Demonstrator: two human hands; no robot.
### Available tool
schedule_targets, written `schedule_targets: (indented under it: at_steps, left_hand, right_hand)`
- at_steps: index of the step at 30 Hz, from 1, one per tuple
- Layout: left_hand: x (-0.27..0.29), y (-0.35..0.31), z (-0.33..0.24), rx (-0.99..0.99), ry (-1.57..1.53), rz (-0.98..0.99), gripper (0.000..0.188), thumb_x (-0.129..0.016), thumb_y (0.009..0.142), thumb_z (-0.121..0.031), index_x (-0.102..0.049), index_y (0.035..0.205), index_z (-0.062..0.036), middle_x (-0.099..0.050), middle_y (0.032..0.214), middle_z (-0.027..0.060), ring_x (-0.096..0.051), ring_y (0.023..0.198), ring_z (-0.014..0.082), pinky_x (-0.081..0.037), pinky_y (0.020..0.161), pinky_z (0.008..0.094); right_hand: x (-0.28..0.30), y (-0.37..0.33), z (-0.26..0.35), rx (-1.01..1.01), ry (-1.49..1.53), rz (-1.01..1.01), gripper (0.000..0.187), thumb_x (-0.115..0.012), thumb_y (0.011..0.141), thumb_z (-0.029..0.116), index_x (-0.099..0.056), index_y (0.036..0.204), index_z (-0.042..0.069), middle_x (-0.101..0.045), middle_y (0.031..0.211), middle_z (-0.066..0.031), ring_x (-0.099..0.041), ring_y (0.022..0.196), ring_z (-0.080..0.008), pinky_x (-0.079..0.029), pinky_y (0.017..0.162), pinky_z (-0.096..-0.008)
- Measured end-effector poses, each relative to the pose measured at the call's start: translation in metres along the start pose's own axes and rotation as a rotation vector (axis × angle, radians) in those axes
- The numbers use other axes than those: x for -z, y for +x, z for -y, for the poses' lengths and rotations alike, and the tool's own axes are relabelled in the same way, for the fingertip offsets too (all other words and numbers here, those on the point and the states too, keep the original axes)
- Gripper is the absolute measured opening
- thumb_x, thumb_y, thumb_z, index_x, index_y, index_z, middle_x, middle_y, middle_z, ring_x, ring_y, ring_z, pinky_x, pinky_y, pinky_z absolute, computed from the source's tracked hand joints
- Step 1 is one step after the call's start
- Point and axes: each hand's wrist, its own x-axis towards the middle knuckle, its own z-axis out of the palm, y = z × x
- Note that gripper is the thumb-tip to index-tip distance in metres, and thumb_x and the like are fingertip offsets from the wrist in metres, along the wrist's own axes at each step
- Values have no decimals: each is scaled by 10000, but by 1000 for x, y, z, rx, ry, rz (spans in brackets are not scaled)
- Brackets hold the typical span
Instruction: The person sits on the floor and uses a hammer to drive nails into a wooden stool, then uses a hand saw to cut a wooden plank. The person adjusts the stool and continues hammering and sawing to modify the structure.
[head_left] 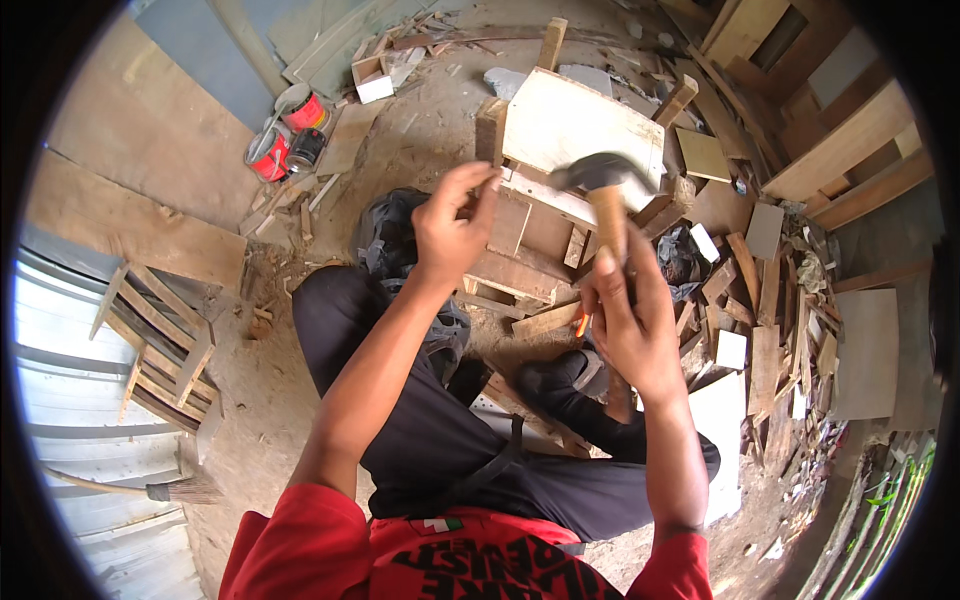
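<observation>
My right hand (638, 325) is wrapped round the wooden handle of a hammer (608, 220). The hammer's dark head is smeared by motion and hangs over the near edge of a small wooden frame with corner posts, topped by a pale board (575, 115). At that edge's left corner, beside a post (490, 130), my left hand (455, 222) has thumb and forefinger pinched together. What they pinch is too small to make out. Boxed wooden slats (520, 275) show on the near side of the frame. Below my right fingers is a small orange thing (582, 325).
Scrap boards (765, 350) are heaped to the right. Red paint cans (268, 152) and a dark can (306, 148) stand at the far left. A slatted wooden piece (165, 355) and a broom (185, 490) lie left. A dark bag (385, 235) sits beside my knee.
</observation>
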Motion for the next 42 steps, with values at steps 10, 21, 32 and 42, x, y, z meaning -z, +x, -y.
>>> schedule_targets:
  at_steps: [10, 21, 32, 42]
  left_hand:
    - [10, -4, 67, 658, -159, 141, 528, -499, 1025, -518, -563, 989, 5, -551, 903, 24, -487, 909, 104, -426, 811, 293]
    - [-28, -33, 145, 707, -363, 97, 1086, -199, 947, -794, -42, 1558, 90, -66, 1660, 198, -56, 1532, 270, -90, 1231, 371]
    - [-53, -36, 157, 504, -184, 23, 945, -204, 1000, -706, -458, 1351, 134, -507, 1398, 262, -447, 1334, 323, -322, 1127, 407]
    - [-50, -37, 160, 515, -231, -23, 806, -261, 1026, -664, -523, 1173, 84, -575, 1198, 153, -509, 1118, 227, -412, 962, 378]
  right_hand:
    - [6, -35, -31, -233, 159, 225, 527, -591, 1006, 145, -397, 1468, -21, -542, 733, 9, -478, 551, -55, -407, 495, -238]
    - [4, -60, -77, -394, 353, 174, 545, -547, 1040, 146, -307, 1519, 47, -534, 741, -17, -419, 466, -47, -352, 411, -209]
    - [-21, -75, -92, -249, -99, 141, 333, -654, 979, 211, -564, 1203, -18, -568, 756, -42, -505, 687, -93, -439, 602, -274]
    - [-55, -142, -136, -240, -15, 4, 379, -575, 1032, 275, -560, 1297, 5, -547, 799, 8, -480, 727, -63, -424, 662, -249]
